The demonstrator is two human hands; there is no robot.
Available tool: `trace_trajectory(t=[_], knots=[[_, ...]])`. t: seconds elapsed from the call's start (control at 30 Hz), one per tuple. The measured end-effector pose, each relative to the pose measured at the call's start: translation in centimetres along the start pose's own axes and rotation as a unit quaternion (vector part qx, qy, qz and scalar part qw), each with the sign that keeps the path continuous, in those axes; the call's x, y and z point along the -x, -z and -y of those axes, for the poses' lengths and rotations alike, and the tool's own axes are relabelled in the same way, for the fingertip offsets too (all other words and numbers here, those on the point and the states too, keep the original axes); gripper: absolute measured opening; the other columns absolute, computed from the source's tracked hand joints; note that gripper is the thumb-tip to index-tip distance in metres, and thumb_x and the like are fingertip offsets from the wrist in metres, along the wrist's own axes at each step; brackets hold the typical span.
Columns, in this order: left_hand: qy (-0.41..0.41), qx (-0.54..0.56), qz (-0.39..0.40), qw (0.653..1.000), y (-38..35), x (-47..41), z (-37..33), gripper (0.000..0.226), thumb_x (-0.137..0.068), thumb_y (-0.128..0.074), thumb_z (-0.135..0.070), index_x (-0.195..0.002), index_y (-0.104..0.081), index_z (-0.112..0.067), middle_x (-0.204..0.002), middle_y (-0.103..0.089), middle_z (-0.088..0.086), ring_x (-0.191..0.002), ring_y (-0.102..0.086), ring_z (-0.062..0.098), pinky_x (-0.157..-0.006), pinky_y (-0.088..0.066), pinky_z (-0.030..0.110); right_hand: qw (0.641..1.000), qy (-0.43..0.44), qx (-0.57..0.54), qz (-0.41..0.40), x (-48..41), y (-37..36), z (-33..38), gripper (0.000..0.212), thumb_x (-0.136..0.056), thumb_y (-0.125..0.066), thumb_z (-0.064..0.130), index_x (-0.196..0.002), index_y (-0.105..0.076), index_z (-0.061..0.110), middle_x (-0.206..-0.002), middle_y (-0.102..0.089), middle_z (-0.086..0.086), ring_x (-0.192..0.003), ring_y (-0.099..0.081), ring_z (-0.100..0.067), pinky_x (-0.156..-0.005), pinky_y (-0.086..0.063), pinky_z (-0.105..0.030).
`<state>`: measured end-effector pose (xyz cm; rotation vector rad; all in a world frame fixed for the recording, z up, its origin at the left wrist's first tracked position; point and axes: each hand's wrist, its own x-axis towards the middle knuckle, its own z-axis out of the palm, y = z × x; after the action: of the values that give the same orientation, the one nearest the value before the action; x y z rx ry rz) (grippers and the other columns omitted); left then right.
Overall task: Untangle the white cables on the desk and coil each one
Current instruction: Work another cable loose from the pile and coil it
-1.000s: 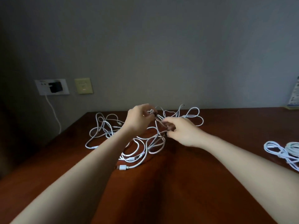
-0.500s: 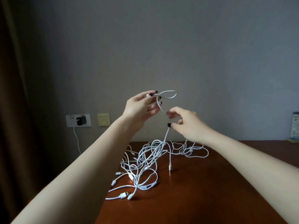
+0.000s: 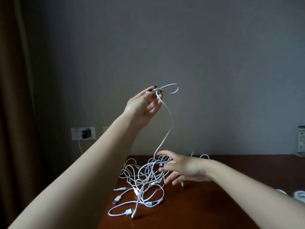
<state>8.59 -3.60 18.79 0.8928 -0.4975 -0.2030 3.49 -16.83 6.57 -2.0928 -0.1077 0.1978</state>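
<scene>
Desk [image 3: 214, 204], mid-job: I saw L hand [image 3: 142, 104] pinching one cable [image 3: 170, 123] end aloft; R hand [image 3: 184, 169], fingers spread, steadied the tangle [image 3: 146, 177]. One bundle [image 3: 299, 195] at far right looked coiled; most was still knotted.

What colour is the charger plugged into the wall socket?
The charger is black; the head view shows it best.

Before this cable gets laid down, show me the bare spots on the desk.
Bare desk lies at the near edge, between the tangle and the right forearm. A second strip runs along the wall, from the right hand to the box at far right. Crowded: left-centre under the tangle, and the right edge by the coiled cables.
</scene>
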Motion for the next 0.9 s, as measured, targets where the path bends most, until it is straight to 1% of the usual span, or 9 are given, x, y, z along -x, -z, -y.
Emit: trace_trajectory(t=[0.13, 0.23, 0.37, 0.5, 0.6, 0.7, 0.77, 0.83, 0.9], knots=[[-0.004, -0.016, -0.023, 1.000, -0.1, 0.0, 0.3, 0.015, -0.094, -0.054, -0.002, -0.089, -0.063, -0.012, -0.072, -0.067, 0.006, -0.054, -0.067, 0.014, -0.060, -0.059, 0.023, 1.000, -0.009, -0.015, -0.003, -0.6, -0.8, -0.4, 0.035, -0.101, -0.043, 0.028, -0.134, -0.037, 0.036, -0.123, -0.053, -0.005, -0.091, -0.063, -0.016, -0.078, -0.048, -0.024], [-0.009, -0.023, -0.054, 0.998, -0.3, -0.2, 0.3, 0.022, -0.098, -0.045, -0.004, -0.085, -0.059, -0.014, -0.069, -0.062, 0.005, -0.046, -0.064, 0.013, -0.055, -0.058, 0.026, 1.000, -0.005, -0.007, 0.019, -0.5, -0.9, -0.9, 0.009, -0.100, -0.045, 0.029, -0.104, -0.052, 0.025, -0.098, -0.061, 0.000, -0.079, -0.062, -0.010, -0.070, -0.046, -0.020], [-0.048, -0.147, -0.101, 0.983, 0.3, -0.3, 0.7, 0.028, -0.096, -0.043, -0.001, -0.078, -0.058, -0.015, -0.071, -0.054, 0.005, -0.042, -0.046, 0.010, -0.043, -0.042, 0.018, 0.998, 0.015, 0.015, -0.051, 0.7, 1.4, -0.6, 0.018, -0.102, -0.042, 0.021, -0.086, -0.050, 0.017, -0.071, -0.064, 0.000, -0.065, -0.063, -0.013, -0.054, -0.041, -0.017], [-0.217, -0.479, -0.077, 0.847, 1.8, -0.3, 2.0, 0.024, -0.090, -0.050, -0.008, -0.080, -0.068, -0.021, -0.090, -0.053, -0.002, -0.078, -0.053, 0.015, -0.074, -0.044, 0.026, 0.965, 0.057, 0.002, -0.257, 2.2, 5.1, 1.6, 0.024, -0.102, -0.036, 0.012, -0.083, -0.051, 0.012, -0.067, -0.064, -0.007, -0.050, -0.061, -0.015, -0.042, -0.044, -0.018], [-0.238, -0.592, 0.024, 0.769, 2.0, 0.3, 3.4, 0.015, -0.087, -0.061, -0.016, -0.097, -0.071, -0.020, -0.096, -0.057, -0.006, -0.101, -0.055, 0.017, -0.090, -0.038, 0.026, 0.940, 0.101, 0.004, -0.327, 2.4, 6.9, 3.9, 0.028, -0.102, -0.036, 0.013, -0.078, -0.050, 0.013, -0.068, -0.062, -0.009, -0.050, -0.061, -0.014, -0.044, -0.048, -0.019], [-0.245, -0.662, 0.104, 0.701, 1.7, 0.3, 5.4, 0.037, -0.084, -0.067, -0.031, -0.119, -0.061, -0.023, -0.112, -0.061, -0.004, -0.115, -0.046, 0.020, -0.103, -0.027, 0.029, 0.920, 0.148, 0.014, -0.364, 2.5, 7.7, 6.1, 0.028, -0.101, -0.037, 0.012, -0.076, -0.050, 0.013, -0.064, -0.060, -0.007, -0.050, -0.059, -0.015, -0.046, -0.050, -0.020], [-0.257, -0.701, 0.108, 0.656, 1.2, 0.4, 6.9, 0.047, -0.086, -0.063, -0.042, -0.127, -0.053, -0.021, -0.115, -0.059, -0.002, -0.114, -0.039, 0.021, -0.102, -0.022, 0.027, 0.918, 0.172, 0.020, -0.358, 2.4, 7.5, 7.4, 0.029, -0.101, -0.037, 0.012, -0.075, -0.051, 0.013, -0.062, -0.059, -0.004, -0.050, -0.057, -0.013, -0.047, -0.050, -0.019], [-0.300, -0.740, 0.094, 0.594, 0.9, 0.6, 8.1, 0.036, -0.094, -0.053, -0.039, -0.117, -0.058, -0.012, -0.110, -0.060, 0.004, -0.108, -0.042, 0.027, -0.095, -0.023, 0.026, 0.919, 0.196, 0.022, -0.341, 2.4, 7.1, 8.5, 0.030, -0.100, -0.039, 0.012, -0.074, -0.052, 0.013, -0.060, -0.057, -0.001, -0.047, -0.054, -0.009, -0.046, -0.047, -0.017], [-0.332, -0.736, 0.092, 0.583, 0.6, 0.7, 8.7, 0.030, -0.100, -0.044, -0.027, -0.103, -0.066, -0.008, -0.103, -0.064, 0.009, -0.102, -0.047, 0.031, -0.088, -0.025, 0.026, 0.915, 0.221, 0.012, -0.338, 2.6, 6.7, 9.4, 0.031, -0.099, -0.043, 0.012, -0.071, -0.055, 0.011, -0.059, -0.054, 0.000, -0.043, -0.048, -0.006, -0.044, -0.042, -0.015]])
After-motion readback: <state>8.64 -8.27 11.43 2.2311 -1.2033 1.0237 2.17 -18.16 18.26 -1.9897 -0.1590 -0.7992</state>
